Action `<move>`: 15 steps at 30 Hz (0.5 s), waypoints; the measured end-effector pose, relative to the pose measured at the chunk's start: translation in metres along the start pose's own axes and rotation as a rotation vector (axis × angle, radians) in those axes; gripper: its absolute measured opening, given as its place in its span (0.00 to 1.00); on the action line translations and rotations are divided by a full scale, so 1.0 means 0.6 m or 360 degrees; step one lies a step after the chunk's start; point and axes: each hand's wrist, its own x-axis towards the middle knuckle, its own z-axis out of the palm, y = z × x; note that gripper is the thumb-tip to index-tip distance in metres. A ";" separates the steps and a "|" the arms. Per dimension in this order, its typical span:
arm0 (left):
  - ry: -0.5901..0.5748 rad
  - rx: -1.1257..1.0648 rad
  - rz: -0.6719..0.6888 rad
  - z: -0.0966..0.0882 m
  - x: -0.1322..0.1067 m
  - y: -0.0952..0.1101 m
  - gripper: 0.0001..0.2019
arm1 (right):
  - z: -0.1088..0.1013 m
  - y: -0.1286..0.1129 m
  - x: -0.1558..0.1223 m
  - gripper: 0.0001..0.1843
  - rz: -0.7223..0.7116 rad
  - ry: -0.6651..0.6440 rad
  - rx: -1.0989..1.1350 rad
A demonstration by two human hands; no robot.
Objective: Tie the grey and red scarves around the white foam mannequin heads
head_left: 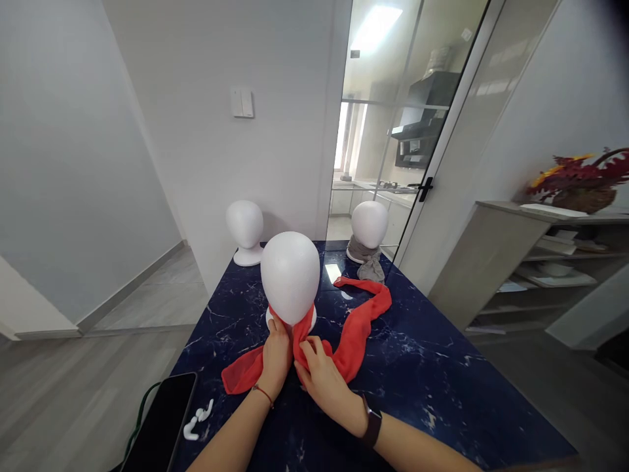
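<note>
A white foam mannequin head (289, 275) stands upright in front of me, with a red scarf (354, 334) around its neck. One end of the scarf lies at the left; the longer part curves across the table to the right and back. My left hand (276, 354) is closed on the scarf at the left of the neck, its fingertips partly hidden under the chin. My right hand (318, 370) pinches the red cloth just right of it, below the front of the head.
A bare white mannequin head (244, 226) stands back left; another head (369, 224) wears a grey scarf (369, 259) back right. On the dark blue marbled table (417, 380) lie a black phone (162, 419) and white earbuds (197, 419) at front left. A glass door (393, 124) stands behind.
</note>
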 end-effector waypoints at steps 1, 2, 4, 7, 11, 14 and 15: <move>0.0008 0.0023 -0.0001 0.000 0.001 0.000 0.23 | -0.005 -0.009 -0.008 0.16 0.0029 -0.0052 0.0059; 0.0008 0.0039 -0.0007 0.000 0.001 -0.001 0.23 | -0.010 -0.018 -0.016 0.17 0.0044 -0.0121 0.0128; -0.0020 0.0039 -0.0032 -0.001 0.001 -0.001 0.23 | -0.018 -0.033 -0.035 0.25 0.0048 -0.0269 0.0249; -0.0070 -0.0032 -0.0057 -0.005 0.002 0.001 0.22 | -0.025 -0.054 -0.066 0.39 0.0091 -0.0383 0.0231; -0.0050 -0.0174 -0.0120 -0.007 0.005 0.005 0.25 | -0.040 -0.085 -0.089 0.46 0.0211 -0.0516 0.0105; -0.0120 -0.0278 -0.0155 -0.005 0.006 0.003 0.27 | -0.058 -0.103 -0.079 0.48 0.0026 -0.0732 0.0407; -0.0142 -0.0305 -0.0156 -0.004 0.006 0.001 0.28 | -0.063 -0.108 -0.072 0.48 -0.0028 -0.0786 0.0588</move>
